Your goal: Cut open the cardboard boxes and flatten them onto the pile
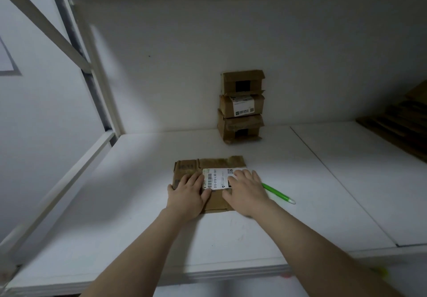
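A flattened brown cardboard box [212, 163] with a white shipping label lies on the white shelf board [138, 181]. My left hand [188, 191] presses flat on its left part, fingers straight. My right hand [246, 191] presses flat on its right part, over the label's edge. A green cutter [278, 193] lies on the board just right of my right hand, partly hidden under it. Three closed brown boxes [241, 107] stand stacked against the back wall.
A pile of flattened dark cardboard [399, 125] lies at the far right of the shelf. A white metal rack frame [92, 102] runs along the left side. The shelf's front edge [208, 273] is below my forearms.
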